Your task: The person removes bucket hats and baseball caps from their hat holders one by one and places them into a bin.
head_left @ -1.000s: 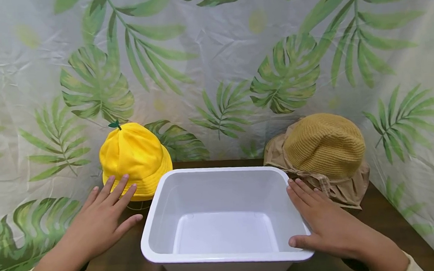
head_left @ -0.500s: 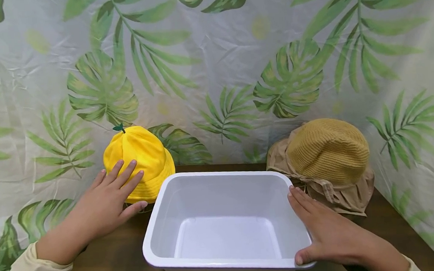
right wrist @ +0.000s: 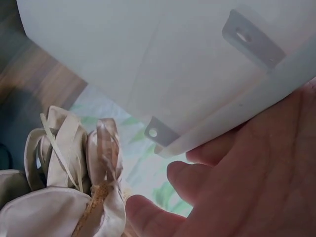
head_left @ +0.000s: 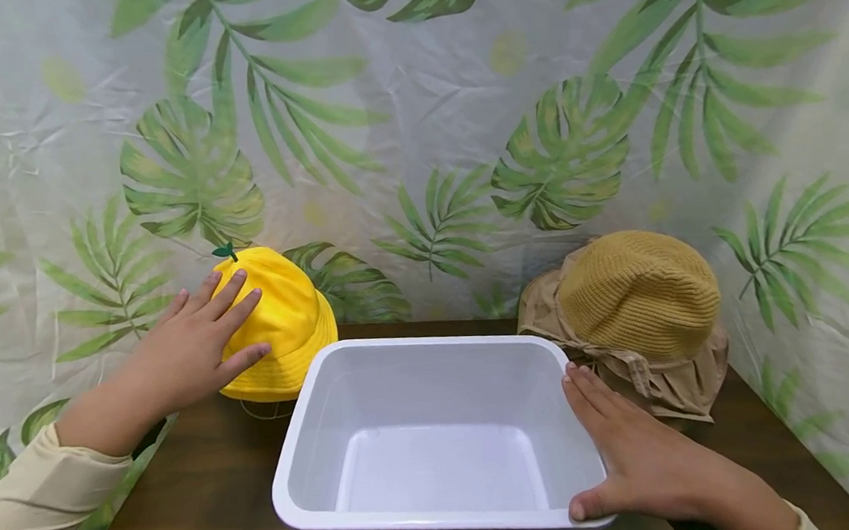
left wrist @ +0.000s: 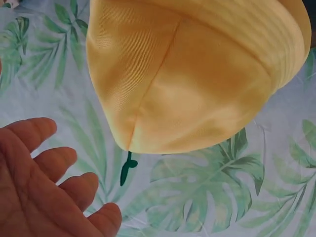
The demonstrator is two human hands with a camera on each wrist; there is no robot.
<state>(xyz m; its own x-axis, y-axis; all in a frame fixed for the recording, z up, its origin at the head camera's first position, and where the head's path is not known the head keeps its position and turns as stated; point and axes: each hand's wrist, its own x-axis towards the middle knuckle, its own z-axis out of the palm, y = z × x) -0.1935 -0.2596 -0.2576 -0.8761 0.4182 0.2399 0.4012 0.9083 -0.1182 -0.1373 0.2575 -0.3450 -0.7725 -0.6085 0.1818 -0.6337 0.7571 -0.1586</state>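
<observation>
In the head view a yellow bucket hat (head_left: pixel 282 330) with a green sprout on top stands behind and left of a white plastic tub (head_left: pixel 440 523). My left hand (head_left: pixel 188 344) hovers in front of the hat's left side with fingers spread. The left wrist view has the fingers (left wrist: pixel 84 190) apart from the hat crown, close to its sprout. My right hand (head_left: pixel 640 446) rests along the tub's right rim, fingers straight, thumb at the near corner. Behind it sits a tan knitted-crown hat (head_left: pixel 638 296) with a pleated cloth brim and ties. I see nothing inside the tub.
Everything stands on a dark wooden table (head_left: pixel 197 481). A leaf-printed curtain (head_left: pixel 430 119) hangs close behind the hats and along the right side. Thin wire loops (head_left: pixel 265 408) show beneath the yellow hat.
My left hand has risen and moved forward, from the yellow hat's brim to beside its crown. The right hand stays at the tub's rim, its thumb now lower on the near corner.
</observation>
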